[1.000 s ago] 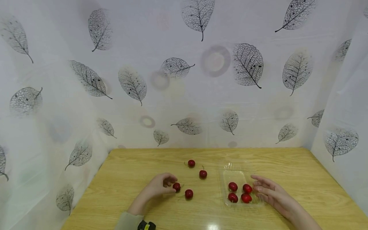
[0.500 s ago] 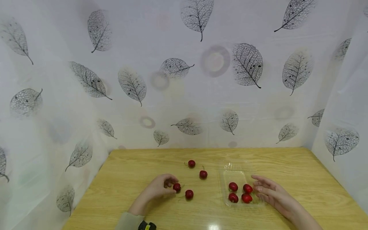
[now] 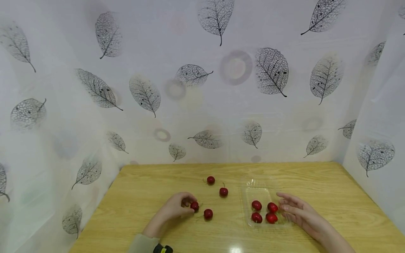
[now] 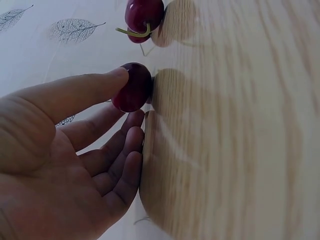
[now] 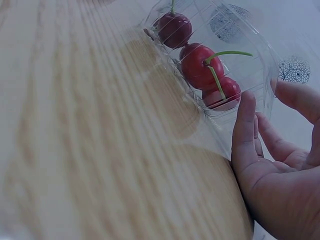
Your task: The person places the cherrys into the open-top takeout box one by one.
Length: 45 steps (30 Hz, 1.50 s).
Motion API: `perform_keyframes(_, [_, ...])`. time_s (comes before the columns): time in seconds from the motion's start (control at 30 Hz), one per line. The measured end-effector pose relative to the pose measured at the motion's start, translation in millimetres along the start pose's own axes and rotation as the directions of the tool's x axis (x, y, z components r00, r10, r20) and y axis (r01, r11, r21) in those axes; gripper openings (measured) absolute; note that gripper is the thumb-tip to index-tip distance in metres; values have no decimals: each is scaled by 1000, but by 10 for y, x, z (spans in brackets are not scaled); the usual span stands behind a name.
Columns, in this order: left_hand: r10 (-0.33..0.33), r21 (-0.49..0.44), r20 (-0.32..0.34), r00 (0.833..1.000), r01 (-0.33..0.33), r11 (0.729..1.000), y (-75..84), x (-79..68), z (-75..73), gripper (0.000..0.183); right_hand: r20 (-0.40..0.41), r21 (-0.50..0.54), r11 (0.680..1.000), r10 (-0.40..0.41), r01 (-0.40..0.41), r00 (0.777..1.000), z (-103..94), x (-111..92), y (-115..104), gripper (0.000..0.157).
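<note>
My left hand [image 3: 175, 206] pinches a dark red cherry [image 4: 134, 91] between thumb and forefinger, close over the table; its other fingers curl loosely beneath. Just right of it lies another stemmed cherry [image 3: 208, 214]. Farther back are two more, one cherry [image 3: 223, 192] with its stem pointing away and one cherry [image 3: 210, 180] near the rear. A clear plastic container [image 3: 257, 191] stands to the right, with several cherries in its near half, among them a bright red cherry [image 5: 197, 65]. My right hand [image 3: 299, 214] rests with relaxed fingers at the container's right side, its fingertips right at the wall.
The wood-grain table [image 3: 152, 179] ends at a pale curtain [image 3: 202, 105] with a leaf print, which also hangs at both sides. A dark band [image 3: 162, 248] sits on the left wrist by the sleeve [image 3: 143, 243].
Both hands, the cherries and the container stay nearly where they were. The head view shifts very slightly.
</note>
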<state>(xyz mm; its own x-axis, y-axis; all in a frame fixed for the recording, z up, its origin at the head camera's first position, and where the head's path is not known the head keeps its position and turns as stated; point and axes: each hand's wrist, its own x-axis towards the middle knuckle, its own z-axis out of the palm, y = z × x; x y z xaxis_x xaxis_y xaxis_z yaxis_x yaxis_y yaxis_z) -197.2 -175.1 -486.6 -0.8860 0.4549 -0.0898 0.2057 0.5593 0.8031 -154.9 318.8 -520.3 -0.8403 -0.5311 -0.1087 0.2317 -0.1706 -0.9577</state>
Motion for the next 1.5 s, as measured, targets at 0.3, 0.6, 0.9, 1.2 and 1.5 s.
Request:
perform_keyframes(0.3, [-6,-19,-2,1000,6,1000,-29,7,15,28,5,8,1000,1,-1,1000,-5,-1,2,49])
perform_keyframes(0.6, [-29,-38,-24,999,29,999,-16,8,23,26,2,-11,1000,-6,6,1000,1,-5,0,49])
perform_keyframes(0.9, [-45,-44,-43,998,43,998,10,14,28,23,3,-1,1000,-6,6,1000,4,-5,2,49])
perform_keyframes(1.2, [3,-8,-59,998,-3,1000,94,98,84,23,-7,-2,1000,2,-2,1000,7,-4,-8,48])
perform_keyframes(1.5, [43,-8,-78,996,-44,999,241,251,210,26,-10,-13,1000,9,-9,1000,5,-2,-12,49])
